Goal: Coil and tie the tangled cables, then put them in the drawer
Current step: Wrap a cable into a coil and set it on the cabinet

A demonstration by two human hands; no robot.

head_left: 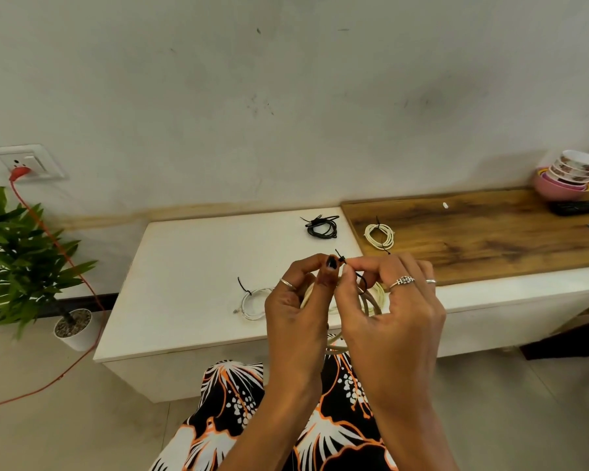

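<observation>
Progress: three bundles lie coiled and tied. A black cable coil (321,226) sits at the back of the white cabinet top (191,266); a cream-white cable coil (380,235) rests on the brown wooden board (490,232); a thin clear-white cable coil (254,302), with a black tie sticking up, lies just left of the hands. The fourth, a beige cable coil (371,300), is held above the cabinet front, tie not yet finished. No drawer seen open; stowing remains.

Grip: left hand (295,314) and right hand (393,312) both curled, fingertips pinching the thin black zip tie (342,259) around the beige coil. Coil loops hang behind the palms.
</observation>
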